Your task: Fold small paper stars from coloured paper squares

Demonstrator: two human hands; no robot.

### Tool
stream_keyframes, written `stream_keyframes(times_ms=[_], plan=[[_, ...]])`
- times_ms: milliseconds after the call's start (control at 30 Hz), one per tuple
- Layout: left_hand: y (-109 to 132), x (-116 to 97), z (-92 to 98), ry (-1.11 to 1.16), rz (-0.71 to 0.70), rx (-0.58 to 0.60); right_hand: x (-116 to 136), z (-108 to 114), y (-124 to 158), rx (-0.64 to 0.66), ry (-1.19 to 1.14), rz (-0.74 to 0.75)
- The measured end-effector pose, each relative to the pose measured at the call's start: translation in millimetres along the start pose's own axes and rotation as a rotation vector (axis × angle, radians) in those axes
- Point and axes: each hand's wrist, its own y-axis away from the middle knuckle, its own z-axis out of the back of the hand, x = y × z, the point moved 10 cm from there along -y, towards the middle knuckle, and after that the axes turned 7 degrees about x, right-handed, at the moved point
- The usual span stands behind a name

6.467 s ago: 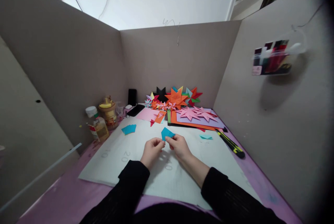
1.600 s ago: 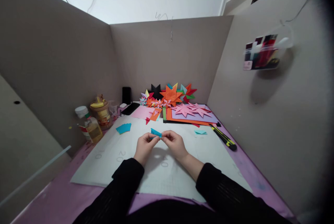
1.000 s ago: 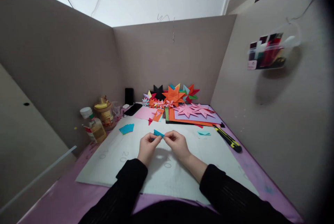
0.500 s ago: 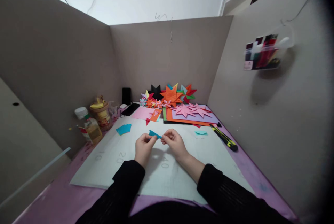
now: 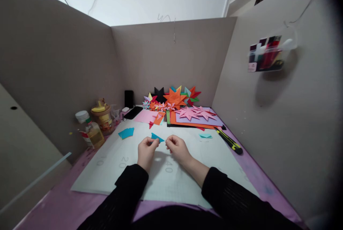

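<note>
My left hand (image 5: 147, 151) pinches a small piece of folded blue paper (image 5: 156, 137) between thumb and fingers, above the white mat. The paper narrows to a point on its right side. Just right of that point is my right hand (image 5: 178, 148), fingers curled together, apart from the paper and with nothing visible in them. A small stack of blue paper pieces (image 5: 126, 133) lies on the mat to the left. On the right side of the mat rests a folded light turquoise paper piece (image 5: 205, 136).
Pink paper stars (image 5: 188, 113) lie on stacked coloured sheets (image 5: 177, 119), with folded stars (image 5: 174, 98) behind. A yellow-black utility knife (image 5: 229, 142) lies at the right edge. At left stand a bottle (image 5: 93, 133) and a tub (image 5: 103, 119); a phone (image 5: 133, 112) lies farther back.
My right fingers have come off the pointed end of the blue paper, leaving a small gap. My left hand still holds it. The whole view has shifted slightly.
</note>
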Motion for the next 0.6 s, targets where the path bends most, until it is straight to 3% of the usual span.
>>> stream_keyframes(times_ms=[133, 600], plan=[[-1.4, 4.1, 3.9, 0.021, -0.003, -0.014, -2.8, 3.4, -1.3, 0.000, -0.020, 0.001], [3.1, -4.6, -9.4, -0.033, -0.006, 0.059, 8.3, -9.1, 1.8, 0.052, 0.031, 0.029]])
